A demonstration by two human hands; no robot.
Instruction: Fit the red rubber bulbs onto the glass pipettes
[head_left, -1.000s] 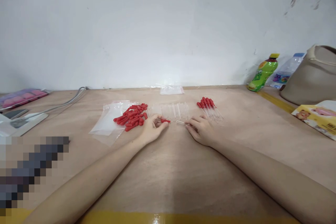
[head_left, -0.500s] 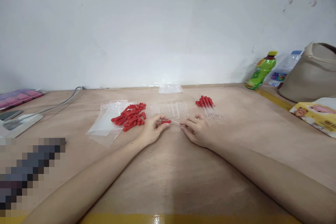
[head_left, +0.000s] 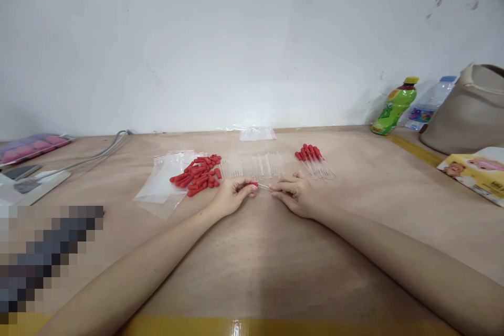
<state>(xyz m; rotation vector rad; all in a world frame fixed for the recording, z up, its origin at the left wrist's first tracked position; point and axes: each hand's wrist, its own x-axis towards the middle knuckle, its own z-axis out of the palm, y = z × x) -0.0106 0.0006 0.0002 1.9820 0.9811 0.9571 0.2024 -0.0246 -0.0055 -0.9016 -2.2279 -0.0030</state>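
Between thumb and fingers, my left hand point(head_left: 233, 195) pinches a red rubber bulb point(head_left: 254, 184), mostly covered by the fingers. My right hand point(head_left: 294, 195) is closed on a thin clear dropper tube point(head_left: 263, 186); the tube's left end meets the bulb's mouth, but how deep it sits I cannot tell. Left of my left hand lies a heap of loose red bulbs point(head_left: 199, 174). Just behind both hands is a row of clear tubes point(head_left: 252, 165). Beyond my right hand, several droppers with red bulbs fitted point(head_left: 311, 155) lie side by side.
Clear zip bags point(head_left: 157, 184) lie partly under the bulb heap, and another bag point(head_left: 258, 134) is by the wall. A green bottle point(head_left: 396, 107), a water bottle point(head_left: 431, 105), a beige bag point(head_left: 468, 110) and a yellow packet point(head_left: 476, 173) stand right. A cable point(head_left: 98, 155) runs at left.
My left fingers have closed further over the red bulb, so less of it shows. The tube and bulb remain end to end between my hands; the view has shifted slightly.
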